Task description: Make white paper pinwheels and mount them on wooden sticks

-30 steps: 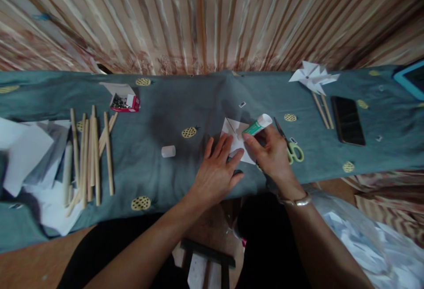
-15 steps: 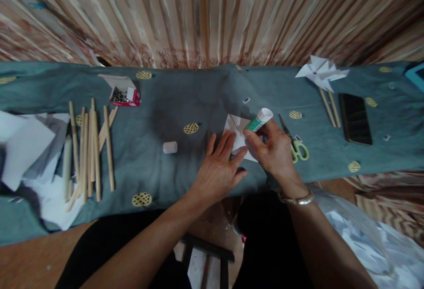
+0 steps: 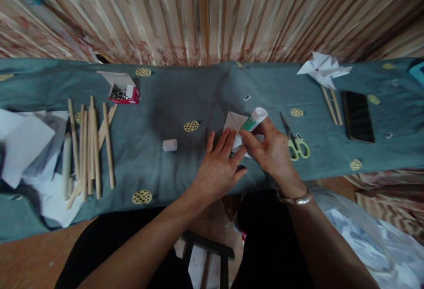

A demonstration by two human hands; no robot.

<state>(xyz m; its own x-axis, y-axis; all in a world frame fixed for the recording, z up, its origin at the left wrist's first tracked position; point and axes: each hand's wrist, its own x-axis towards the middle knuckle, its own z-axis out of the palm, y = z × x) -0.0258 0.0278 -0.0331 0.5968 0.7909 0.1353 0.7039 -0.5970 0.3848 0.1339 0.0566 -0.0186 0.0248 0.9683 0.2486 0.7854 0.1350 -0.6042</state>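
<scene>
A white square of paper (image 3: 232, 120) with cut slits lies on the cloth in front of me, partly covered by both hands. My left hand (image 3: 219, 165) rests on its left side with fingers spread, pressing it flat. My right hand (image 3: 270, 148) grips a green and white glue stick (image 3: 254, 119), tilted, with its lower end toward the paper. The glue's tip is hidden behind my fingers. Left of my left hand lies the white glue cap (image 3: 170, 145). Scissors (image 3: 294, 141) with light green handles lie just right of my right hand.
Wooden sticks (image 3: 94, 152) and white paper sheets (image 3: 26, 143) lie at the left, below an open red box of small metal pins (image 3: 124, 91). At the right are a paper pinwheel (image 3: 323, 69), two sticks and a black phone (image 3: 357, 116). A curtain (image 3: 185, 20) hangs behind the table.
My right hand has shifted slightly left with the glue stick across the paper. My left hand stays in place, still pressing.
</scene>
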